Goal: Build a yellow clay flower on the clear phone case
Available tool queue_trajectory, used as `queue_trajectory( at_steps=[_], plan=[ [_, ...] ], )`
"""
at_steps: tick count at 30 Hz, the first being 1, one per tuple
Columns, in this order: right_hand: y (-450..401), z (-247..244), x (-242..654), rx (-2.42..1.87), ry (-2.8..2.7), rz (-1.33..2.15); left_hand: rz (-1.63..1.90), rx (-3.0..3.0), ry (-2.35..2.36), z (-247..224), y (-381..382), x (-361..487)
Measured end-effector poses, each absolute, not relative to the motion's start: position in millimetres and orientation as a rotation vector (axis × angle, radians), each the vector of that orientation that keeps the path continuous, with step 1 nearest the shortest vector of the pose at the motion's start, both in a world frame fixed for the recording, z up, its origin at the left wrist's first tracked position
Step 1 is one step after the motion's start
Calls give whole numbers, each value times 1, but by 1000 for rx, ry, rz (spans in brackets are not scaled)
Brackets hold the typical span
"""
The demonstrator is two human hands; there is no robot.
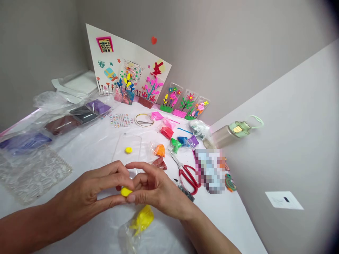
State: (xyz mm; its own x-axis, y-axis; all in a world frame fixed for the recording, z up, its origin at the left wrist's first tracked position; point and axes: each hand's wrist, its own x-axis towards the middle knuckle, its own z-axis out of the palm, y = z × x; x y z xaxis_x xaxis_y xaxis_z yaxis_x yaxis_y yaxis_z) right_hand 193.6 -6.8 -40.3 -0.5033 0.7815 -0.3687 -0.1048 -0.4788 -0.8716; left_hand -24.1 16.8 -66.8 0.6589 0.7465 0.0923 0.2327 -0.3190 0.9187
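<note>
You face a white-covered counter (217,218), with a white board (119,53) bearing colourful pictures leaning along its far edge. Your left hand (91,181) and right hand (159,188) meet over the counter's near half, fingertips close together. A clear textured sheet (34,176) lies by the left edge, and beyond it, toward the far left corner, are bagged clay blocks (62,123) in blue, brown, black and purple. A pale green-capped bottle (224,137) is at the right edge. Decorated phone cases (171,97) stand in a row near the far edge, some before the board, others to its right. Just past your fingers lies a plain clear phone case (135,143). Red-handled scissors (182,167) lie to your right, near small clay packets (166,132) of several colours. A yellow clay packet (144,218) lies closest to you, below your hands. On the plain case sits a yellow disc (128,150). Your left grip pinches a yellow clay piece (125,191) between thumb and forefinger; your right thumb touches its side, but you cannot tell whether that grip closes on it.
</note>
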Motion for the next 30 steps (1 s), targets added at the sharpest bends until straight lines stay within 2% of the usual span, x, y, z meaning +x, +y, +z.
queue_trajectory(
  at_steps=[10, 22, 30],
  plan=[
    [-6, -40, 188, -1081, -952, 1981, 676, 1806, 827, -65, 27, -30],
    [-8, -40, 188, -1208, -1131, 1930, 546, 1791, 823, -64, 25, -29],
    [-8, -46, 184, -1214, -1005, 1867, 714, 1937, 906, -74, 13, -24]
  ],
)
